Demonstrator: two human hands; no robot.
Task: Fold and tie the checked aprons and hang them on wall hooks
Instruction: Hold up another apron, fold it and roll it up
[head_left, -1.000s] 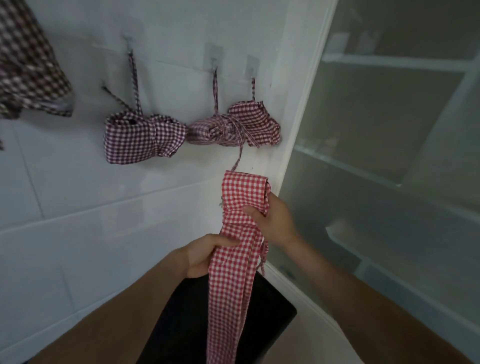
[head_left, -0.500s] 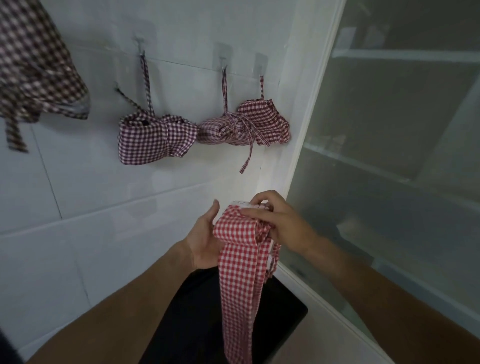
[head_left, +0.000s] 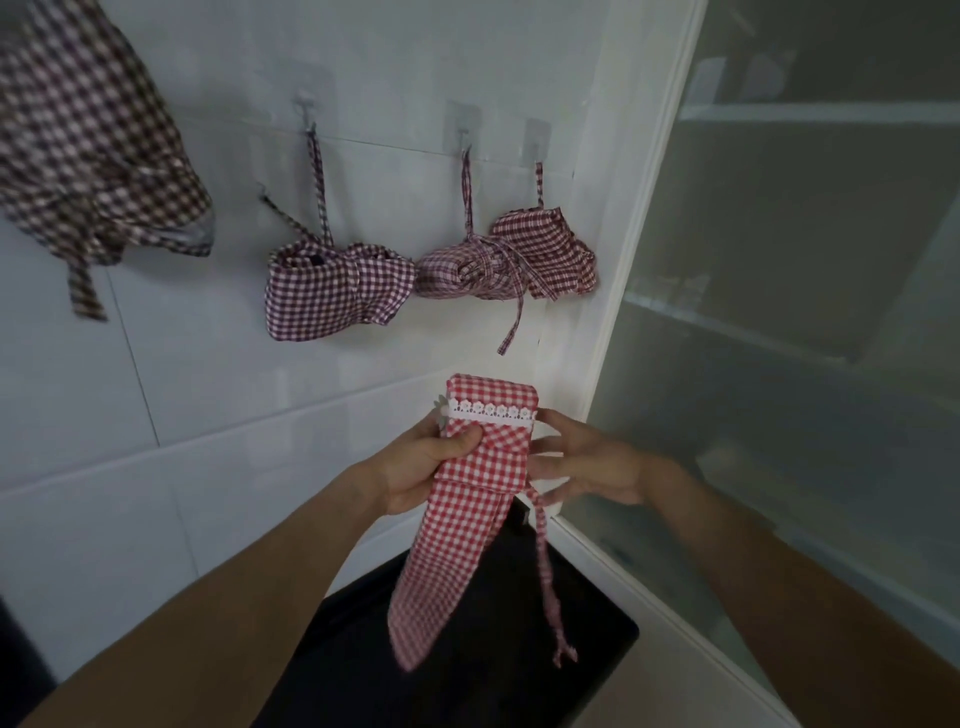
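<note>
At the far left I see a dark checked apron (head_left: 88, 150) hanging high on the tiled wall (head_left: 156, 389), blurred, with a strap drooping below it. To its right a purple checked bundle (head_left: 332, 291) hangs by its strap from a clear wall hook (head_left: 307, 106), and touching its right side are a paler tied bundle (head_left: 457, 273) and a dark red bundle (head_left: 550, 249), each hung from its own hook. Nearer to me, my left forearm comes up from the lower left; the left hand (head_left: 415, 467) grips the red checked apron (head_left: 480, 457) from its left edge, thumb curled over the front of the cloth just under the white lace trim (head_left: 491, 413). The apron's folded top stands upright between both hands, and its long tail hangs down over a black surface (head_left: 467, 675). A thin tie (head_left: 545, 571) dangles beside the tail. On the right, the right hand (head_left: 587, 462) sits at the apron's right edge, fingers straight and slightly spread, tips touching the fold. Farther right stands a frosted glass cabinet (head_left: 805, 312).
</note>
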